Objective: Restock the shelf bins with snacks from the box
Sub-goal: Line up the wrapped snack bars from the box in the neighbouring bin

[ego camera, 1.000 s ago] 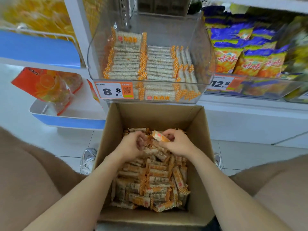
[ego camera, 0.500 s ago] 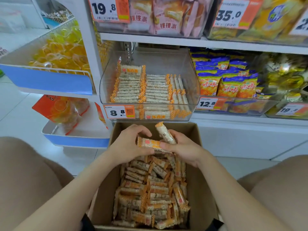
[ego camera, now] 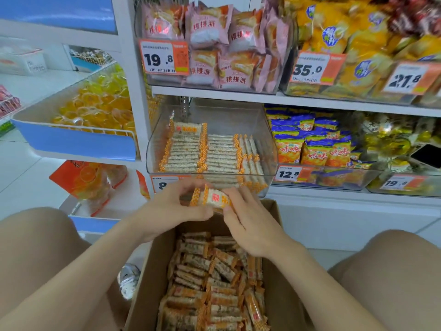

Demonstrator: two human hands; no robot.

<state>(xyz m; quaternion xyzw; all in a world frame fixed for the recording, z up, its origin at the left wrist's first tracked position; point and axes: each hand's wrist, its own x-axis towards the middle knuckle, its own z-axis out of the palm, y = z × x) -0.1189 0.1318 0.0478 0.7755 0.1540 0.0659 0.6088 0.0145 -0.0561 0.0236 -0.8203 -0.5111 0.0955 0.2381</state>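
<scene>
Orange-trimmed snack bars (ego camera: 212, 198) gripped between left hand (ego camera: 171, 206) and right hand (ego camera: 248, 223), fingers of both curled round them, just before clear bin (ego camera: 238, 115) front. Bin holds 3 rows, room above. Cardboard box (ego camera: 152, 271) looks mostly full: much restocking left.

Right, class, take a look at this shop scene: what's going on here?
A person is restocking snacks in a shop. The left hand and the right hand together hold a few wrapped snack bars above the open cardboard box, which is full of the same bars. The bars are close to the front of the clear bin, which already holds neat rows.
</scene>
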